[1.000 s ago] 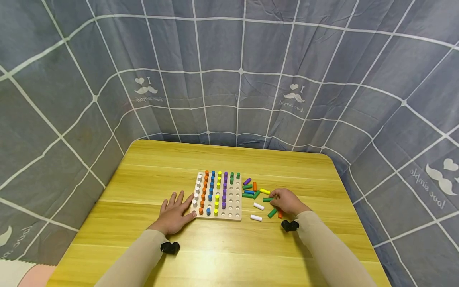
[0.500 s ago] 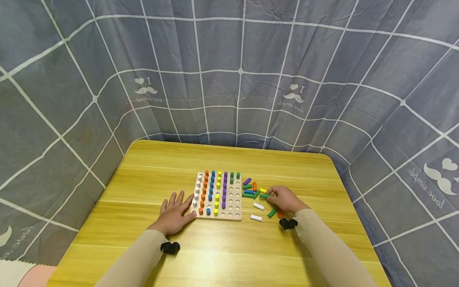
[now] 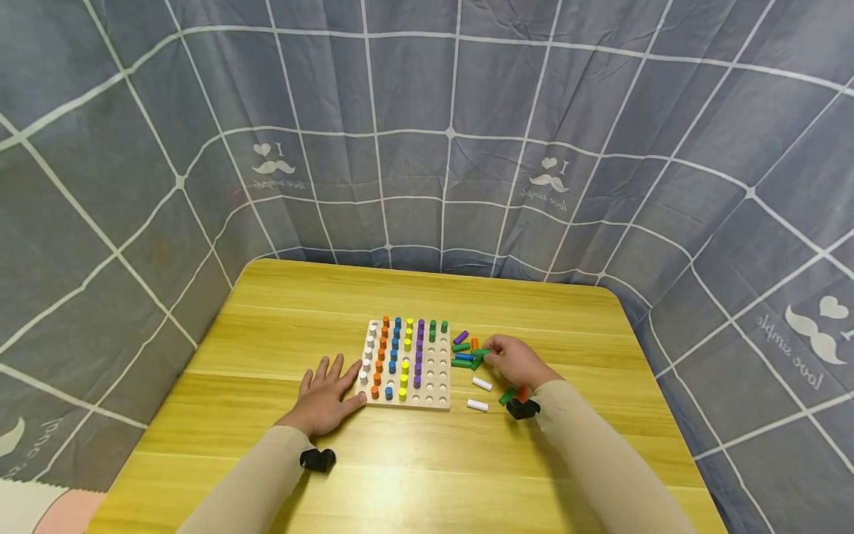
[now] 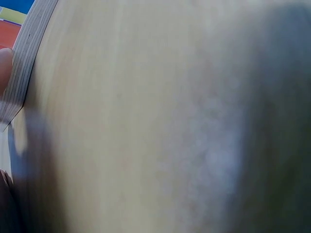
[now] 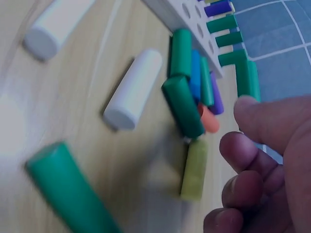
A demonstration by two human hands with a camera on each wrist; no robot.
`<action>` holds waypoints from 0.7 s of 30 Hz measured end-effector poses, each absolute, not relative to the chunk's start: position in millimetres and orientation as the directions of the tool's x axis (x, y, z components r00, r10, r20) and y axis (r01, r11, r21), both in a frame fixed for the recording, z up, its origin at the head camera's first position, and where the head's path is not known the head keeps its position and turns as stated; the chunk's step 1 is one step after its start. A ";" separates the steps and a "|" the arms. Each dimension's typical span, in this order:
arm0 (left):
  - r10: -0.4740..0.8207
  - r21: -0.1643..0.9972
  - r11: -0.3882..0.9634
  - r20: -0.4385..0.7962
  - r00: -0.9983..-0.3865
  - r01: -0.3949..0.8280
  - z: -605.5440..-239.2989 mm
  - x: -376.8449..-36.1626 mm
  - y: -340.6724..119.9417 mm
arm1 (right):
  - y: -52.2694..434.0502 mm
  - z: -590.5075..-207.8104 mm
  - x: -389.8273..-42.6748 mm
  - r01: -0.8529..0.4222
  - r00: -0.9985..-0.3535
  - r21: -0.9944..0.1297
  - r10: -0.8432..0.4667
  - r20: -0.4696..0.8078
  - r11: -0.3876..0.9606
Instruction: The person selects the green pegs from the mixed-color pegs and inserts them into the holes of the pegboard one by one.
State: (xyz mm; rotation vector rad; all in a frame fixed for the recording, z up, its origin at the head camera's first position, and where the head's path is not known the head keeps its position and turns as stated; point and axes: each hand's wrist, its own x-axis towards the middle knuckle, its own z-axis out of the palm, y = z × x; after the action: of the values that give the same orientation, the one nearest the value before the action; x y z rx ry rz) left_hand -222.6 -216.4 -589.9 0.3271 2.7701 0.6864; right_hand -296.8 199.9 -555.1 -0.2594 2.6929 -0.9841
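Observation:
A wooden pegboard stands on the table with rows of white, orange, blue, yellow, purple and green pegs upright in its holes. My left hand lies with fingers spread at the board's left side, thumb at the near corner; the left wrist view shows a fingertip at the board's layered edge. Thumb and fingers of my right hand pinch a green peg, held over the loose pegs right of the board. Beneath it lie a yellow peg and an orange peg.
Loose pegs are scattered right of the board: a purple peg, a blue peg, several green ones and two white pegs. Another green peg lies near my right wrist. A grey curtain surrounds the wooden table.
My right hand has moved left and away from me, carrying the green peg from the right of the scattered pegs toward the board. The left hand has stayed still.

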 end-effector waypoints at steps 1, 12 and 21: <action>0.278 0.480 0.864 -0.204 -0.939 0.152 -589.4 -222.4 -216.4 | 197.5 -553.3 -297.5 -0.077 -0.952 -0.649 -0.249 -0.177 0.757; 0.282 0.510 0.843 -0.151 -0.947 0.170 -606.9 -225.7 -220.7 | 170.7 -548.0 -308.1 -0.106 -0.967 -0.650 -0.229 -0.107 0.752; 0.287 0.515 0.840 -0.155 -0.945 0.171 -600.7 -222.5 -219.9 | 157.4 -552.2 -318.7 -0.103 -0.974 -0.691 -0.212 -0.074 0.716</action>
State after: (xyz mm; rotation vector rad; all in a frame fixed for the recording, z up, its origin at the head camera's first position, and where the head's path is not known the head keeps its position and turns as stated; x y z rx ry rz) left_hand -222.5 -219.9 -600.7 0.3529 2.7931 0.7505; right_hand -318.7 157.4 -552.2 -0.2560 2.7712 -1.1023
